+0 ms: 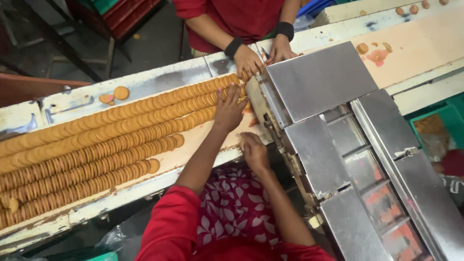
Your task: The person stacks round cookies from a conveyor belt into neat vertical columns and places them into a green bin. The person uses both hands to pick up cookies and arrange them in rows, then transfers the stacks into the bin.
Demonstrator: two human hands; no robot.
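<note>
biscuits (96, 140), round, flat and golden-brown, lie in overlapping rows on the pale conveyor belt (203, 140) from far left to centre. left hand (229, 110) presses flat, fingers spread, on the row ends; best kept level and gentle. right hand (253, 151) curls at the near belt edge; grip unclear. smooth steel machine cover (319, 77) lies right.

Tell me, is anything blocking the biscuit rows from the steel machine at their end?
Nothing visible does. The biscuit rows run straight to the steel machine; the left hand rests on their ends, and a co-worker's hand touches the far row.
</note>
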